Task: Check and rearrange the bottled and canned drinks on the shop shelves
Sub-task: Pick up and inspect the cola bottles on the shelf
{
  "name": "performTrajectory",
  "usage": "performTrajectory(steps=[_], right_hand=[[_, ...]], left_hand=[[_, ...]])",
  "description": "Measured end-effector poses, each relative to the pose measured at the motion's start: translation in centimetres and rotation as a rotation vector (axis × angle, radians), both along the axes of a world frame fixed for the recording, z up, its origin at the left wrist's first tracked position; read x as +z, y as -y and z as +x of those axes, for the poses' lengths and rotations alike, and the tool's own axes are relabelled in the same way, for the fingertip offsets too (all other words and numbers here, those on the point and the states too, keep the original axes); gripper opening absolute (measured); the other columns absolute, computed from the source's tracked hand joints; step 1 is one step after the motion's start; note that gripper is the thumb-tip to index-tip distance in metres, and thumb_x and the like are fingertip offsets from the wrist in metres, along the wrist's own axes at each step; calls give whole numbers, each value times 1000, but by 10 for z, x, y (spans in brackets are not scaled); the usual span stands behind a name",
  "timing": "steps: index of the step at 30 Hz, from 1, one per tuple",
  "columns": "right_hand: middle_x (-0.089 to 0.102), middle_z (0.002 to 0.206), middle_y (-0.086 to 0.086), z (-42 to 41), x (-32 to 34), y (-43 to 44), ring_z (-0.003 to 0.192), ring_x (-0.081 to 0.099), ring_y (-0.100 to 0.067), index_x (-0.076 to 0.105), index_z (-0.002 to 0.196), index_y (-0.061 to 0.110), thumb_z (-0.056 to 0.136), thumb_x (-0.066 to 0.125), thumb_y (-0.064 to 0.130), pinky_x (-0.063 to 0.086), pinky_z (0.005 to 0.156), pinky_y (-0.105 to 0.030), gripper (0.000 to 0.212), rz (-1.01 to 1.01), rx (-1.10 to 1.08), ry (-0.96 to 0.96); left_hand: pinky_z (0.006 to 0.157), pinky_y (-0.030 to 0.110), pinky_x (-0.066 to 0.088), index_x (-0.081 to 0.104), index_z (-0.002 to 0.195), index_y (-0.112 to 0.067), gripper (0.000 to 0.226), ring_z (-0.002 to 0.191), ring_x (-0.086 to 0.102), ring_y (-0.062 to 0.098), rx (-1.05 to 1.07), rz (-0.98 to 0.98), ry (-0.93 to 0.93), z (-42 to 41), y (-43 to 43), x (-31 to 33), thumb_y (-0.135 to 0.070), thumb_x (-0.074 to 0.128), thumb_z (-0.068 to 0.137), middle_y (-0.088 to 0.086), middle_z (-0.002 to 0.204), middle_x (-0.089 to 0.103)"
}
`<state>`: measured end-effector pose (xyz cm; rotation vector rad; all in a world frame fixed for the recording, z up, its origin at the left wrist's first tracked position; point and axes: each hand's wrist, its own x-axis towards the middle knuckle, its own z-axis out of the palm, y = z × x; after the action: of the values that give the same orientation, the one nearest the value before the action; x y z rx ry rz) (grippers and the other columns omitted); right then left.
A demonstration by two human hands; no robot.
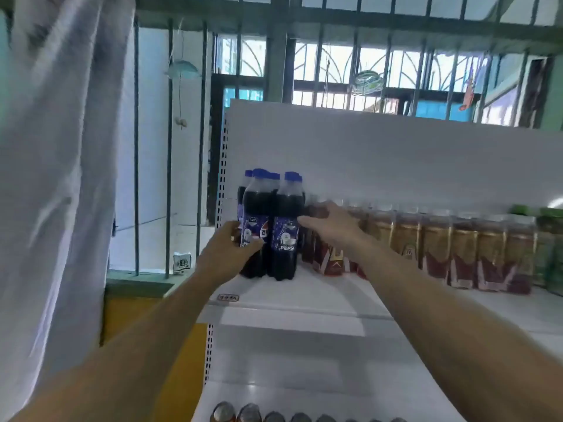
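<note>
Several dark Pepsi bottles (285, 226) with blue caps stand in a cluster at the left end of the white top shelf (304, 296). My left hand (227, 252) grips the front left bottle (254, 226) at its label. On the other side, my right hand (330, 222) reaches in with fingers extended, touching the right flank of the cluster. A row of brown tea bottles (435, 248) with gold and red labels runs along the shelf to the right, behind my right forearm.
Green bottles (550, 248) stand at the shelf's far right. Can tops (249, 414) show on a lower shelf at the bottom edge. A white curtain (54, 178) hangs at the left, a barred window (335, 71) stands behind the shelf unit, and the shelf front is bare.
</note>
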<state>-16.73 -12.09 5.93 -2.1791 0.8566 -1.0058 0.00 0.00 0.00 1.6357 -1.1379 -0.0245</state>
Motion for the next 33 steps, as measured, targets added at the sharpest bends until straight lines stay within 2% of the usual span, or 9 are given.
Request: performTrajectory(steps=[6,9,12,18,22,25,28,30,33], right_hand=[[62,133,3,44,-9,41,115,59,-15,52,138,20,85,76,50,46,86,-27,65,31,64,74],[64,124,7,56,-13,52,111,61,-13,54,133,19,82,80,48,49,93,-30,65,24,92,164],[62,107,15,58,-19,54,95,60,-3,56,127,20,82,82,41,50,81,-22,56,47,111,248],[71,106,12,48,-27,55,94,68,-3,65,118,23,76,86,39,55,78,-19,50,29,122,399],[73,104,8,36,-21,51,91,71,-8,67,112,25,80,83,36,57,78,-21,37,88,172,518],[73,104,2,29,-15,47,93,73,-15,65,115,20,79,81,36,59,83,-30,42,153,209,614],[72,108,2,26,-15,46,96,73,-15,62,120,19,71,77,42,58,81,-28,56,200,333,593],[71,112,1,27,-17,49,96,72,-13,60,125,18,78,78,41,56,77,-24,56,269,417,560],[70,119,-8,32,-18,49,105,69,-21,56,134,10,83,67,45,57,87,-35,63,409,515,536]], left_hand=[[71,20,47,58,120,-22,31,83,59,0,20,-111,17,8,28,-3,-31,69,92,-13,97,63],[78,23,50,57,116,-28,28,86,59,-1,-12,-100,58,7,41,-1,-33,69,91,-14,97,64],[80,20,49,56,126,-26,40,91,60,-3,-60,-50,91,3,51,-8,-35,70,90,-15,106,62],[98,32,51,50,134,-29,51,109,58,3,-143,-91,19,-10,58,-19,-34,73,88,-10,126,59],[94,21,51,43,129,-39,50,103,58,-5,-330,-64,-151,-25,60,-17,-30,72,90,-20,115,59],[72,13,54,50,129,-32,45,98,62,-1,-519,-65,-416,-34,59,-18,-33,69,88,-13,114,63],[86,29,55,60,124,-32,49,106,66,15,-603,-75,-636,-34,61,-25,-37,72,77,-5,114,71],[95,40,52,64,119,-31,44,109,65,22,-632,-97,-730,-30,62,-30,-35,71,75,-3,109,74],[85,45,56,65,120,-19,50,100,69,32,-714,-136,-862,-26,59,-28,-43,63,76,11,105,75]])
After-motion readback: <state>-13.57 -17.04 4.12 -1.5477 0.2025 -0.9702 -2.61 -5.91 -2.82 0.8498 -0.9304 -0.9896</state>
